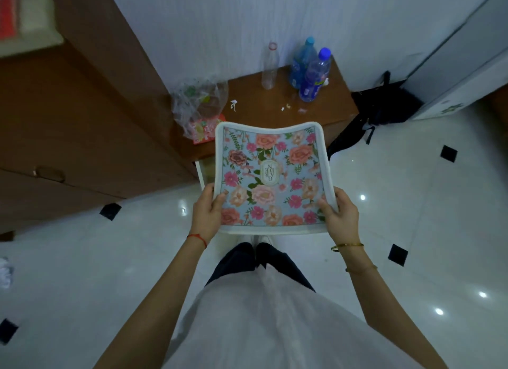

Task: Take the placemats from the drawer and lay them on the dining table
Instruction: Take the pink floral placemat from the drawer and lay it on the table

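Observation:
I hold a floral placemat [270, 176], light blue with pink and orange roses and a white border, flat in front of my body. My left hand [207, 212] grips its near left edge, thumb on top. My right hand [339, 217] grips its near right edge the same way. Under the mat's left side, a pale drawer [204, 172] stands pulled out of a low brown cabinet [264, 104]. Its inside is mostly hidden by the mat. No dining table is in view.
On the cabinet top stand a clear empty bottle [270, 66], two blue bottles [310, 71] and a crumpled plastic bag [198, 107]. A tall brown wardrobe [82, 107] fills the left. A black bag [384, 102] lies at the right on the glossy white floor.

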Available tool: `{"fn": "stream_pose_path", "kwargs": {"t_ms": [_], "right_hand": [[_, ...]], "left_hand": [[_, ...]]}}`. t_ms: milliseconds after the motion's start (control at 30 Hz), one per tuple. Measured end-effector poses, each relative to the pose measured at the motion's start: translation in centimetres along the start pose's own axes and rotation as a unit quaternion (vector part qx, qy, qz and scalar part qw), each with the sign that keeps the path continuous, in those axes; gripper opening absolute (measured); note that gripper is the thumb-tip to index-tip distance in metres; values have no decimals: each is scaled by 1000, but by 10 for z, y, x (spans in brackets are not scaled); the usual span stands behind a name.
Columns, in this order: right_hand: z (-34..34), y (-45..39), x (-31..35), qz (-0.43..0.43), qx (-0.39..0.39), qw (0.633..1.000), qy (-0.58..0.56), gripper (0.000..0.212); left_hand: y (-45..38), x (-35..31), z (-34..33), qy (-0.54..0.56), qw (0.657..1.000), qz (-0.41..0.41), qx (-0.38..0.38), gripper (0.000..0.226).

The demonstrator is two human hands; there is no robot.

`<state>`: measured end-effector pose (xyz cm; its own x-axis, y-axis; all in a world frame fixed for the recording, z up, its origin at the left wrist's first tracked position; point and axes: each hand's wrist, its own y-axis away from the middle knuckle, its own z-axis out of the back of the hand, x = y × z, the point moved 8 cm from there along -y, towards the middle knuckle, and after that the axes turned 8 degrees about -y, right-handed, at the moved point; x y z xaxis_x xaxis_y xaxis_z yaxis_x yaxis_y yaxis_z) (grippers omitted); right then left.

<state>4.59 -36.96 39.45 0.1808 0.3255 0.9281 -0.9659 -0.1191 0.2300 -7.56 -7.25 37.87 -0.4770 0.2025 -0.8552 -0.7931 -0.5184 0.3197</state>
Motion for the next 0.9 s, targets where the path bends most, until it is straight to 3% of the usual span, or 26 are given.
{"fn": "stream_pose_path", "kwargs": {"t_ms": [367,633,900], "right_hand": [[49,82,7,-36,-150,986,-60,25],[92,158,-13,-66,-291,947,-118,30],[155,241,-43,-102,-444,881,-131,30]], "left_hand": [[-5,-67,-17,-43,979,-131,147,24],[5,-109,-82,-94,931,-192,295,20],[56,-153,-198,-144,851,-259,434,17]]}}
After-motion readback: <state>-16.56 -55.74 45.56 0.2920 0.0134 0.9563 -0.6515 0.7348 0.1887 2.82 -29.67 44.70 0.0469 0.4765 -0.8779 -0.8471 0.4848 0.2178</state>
